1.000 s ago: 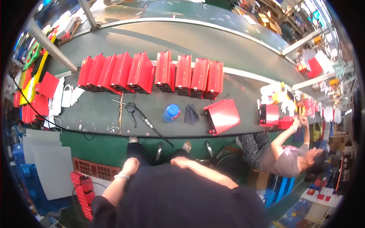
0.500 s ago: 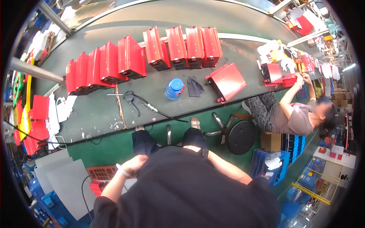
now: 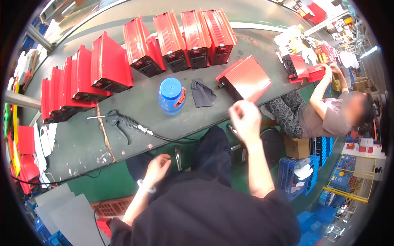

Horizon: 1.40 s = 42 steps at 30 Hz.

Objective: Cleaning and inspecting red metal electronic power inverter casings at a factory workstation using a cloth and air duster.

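Observation:
My right hand (image 3: 246,122) is raised at the table's front edge, just nearer than a red box-shaped metal case (image 3: 250,78) lying at an angle. Its fingers are bent and blurred, so I cannot tell whether anything is in them; a gap between hand and case is not clear either. Low over my lap, my left hand (image 3: 157,169) hangs with loosely curved fingers and thumb apart, holding nothing visible. A blue-lidded clear jar (image 3: 171,98) stands beyond it, beside a dark grey cloth (image 3: 203,93). An air blow gun (image 3: 119,121) with a black hose lies left of the jar.
Several red cases (image 3: 141,45) stand in a row along the dark table (image 3: 135,137). To the right a co-worker (image 3: 324,110) handles red parts. A round black stool (image 3: 273,147) and blue crates (image 3: 292,174) stand below the table. Grey sheets (image 3: 69,217) lie at lower left.
My right hand has swung from beside my body up and forward to the near side of the angled case. My left hand has shifted slightly forward. The view has shifted, bringing the table closer.

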{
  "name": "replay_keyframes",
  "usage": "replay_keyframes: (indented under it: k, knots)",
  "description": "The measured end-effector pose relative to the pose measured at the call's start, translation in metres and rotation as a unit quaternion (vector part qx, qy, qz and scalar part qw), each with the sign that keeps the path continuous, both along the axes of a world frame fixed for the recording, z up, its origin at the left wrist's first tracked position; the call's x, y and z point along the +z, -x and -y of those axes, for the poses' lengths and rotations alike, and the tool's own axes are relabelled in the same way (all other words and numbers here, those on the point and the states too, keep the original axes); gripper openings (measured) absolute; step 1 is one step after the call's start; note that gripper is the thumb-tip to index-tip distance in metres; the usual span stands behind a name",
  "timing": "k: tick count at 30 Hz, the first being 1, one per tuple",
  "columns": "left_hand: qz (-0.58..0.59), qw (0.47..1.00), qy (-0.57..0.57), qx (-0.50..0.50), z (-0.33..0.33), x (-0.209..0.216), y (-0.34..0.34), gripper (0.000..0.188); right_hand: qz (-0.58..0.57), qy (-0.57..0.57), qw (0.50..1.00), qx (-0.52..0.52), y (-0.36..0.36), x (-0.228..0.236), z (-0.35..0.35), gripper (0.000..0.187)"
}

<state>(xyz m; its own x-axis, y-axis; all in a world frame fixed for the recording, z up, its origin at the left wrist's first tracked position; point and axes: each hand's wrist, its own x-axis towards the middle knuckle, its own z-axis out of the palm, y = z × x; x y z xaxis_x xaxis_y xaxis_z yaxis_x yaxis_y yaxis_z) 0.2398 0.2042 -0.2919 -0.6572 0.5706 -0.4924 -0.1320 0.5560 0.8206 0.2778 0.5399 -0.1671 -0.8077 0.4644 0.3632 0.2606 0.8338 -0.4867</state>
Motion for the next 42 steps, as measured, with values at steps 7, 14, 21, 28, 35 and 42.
replay_keyframes:
  k: [7, 14, 21, 28, 35, 42]
  knots:
    - [-0.163, 0.981, -0.070, -0.082, -0.012, 0.037, 0.007, 0.018, -0.044, -0.112, 0.992, -0.035, 0.015, -0.017, -0.054, 0.023]
    - [-0.544, 0.807, -0.227, 0.020, -0.023, 0.070, 0.041, 0.015, 0.020, -0.246, 0.969, -0.023, 0.026, -0.026, -0.062, 0.034]
    - [-0.467, 0.820, -0.256, 0.212, -0.036, 0.020, 0.066, 0.010, 0.131, -0.225, 0.965, -0.025, 0.032, -0.021, -0.070, 0.033]
    - [-0.511, 0.814, -0.216, 0.173, -0.043, 0.029, 0.069, 0.010, -0.016, -0.260, 0.954, -0.146, 0.054, -0.023, -0.133, 0.032]
    - [-0.520, 0.815, -0.184, 0.178, -0.042, 0.037, 0.064, 0.013, -0.154, -0.085, 0.981, -0.086, 0.095, -0.023, -0.111, 0.028]
    - [-0.526, 0.810, -0.179, 0.191, -0.048, 0.040, 0.065, 0.015, -0.171, 0.095, 0.979, -0.056, 0.176, -0.021, -0.128, 0.040]
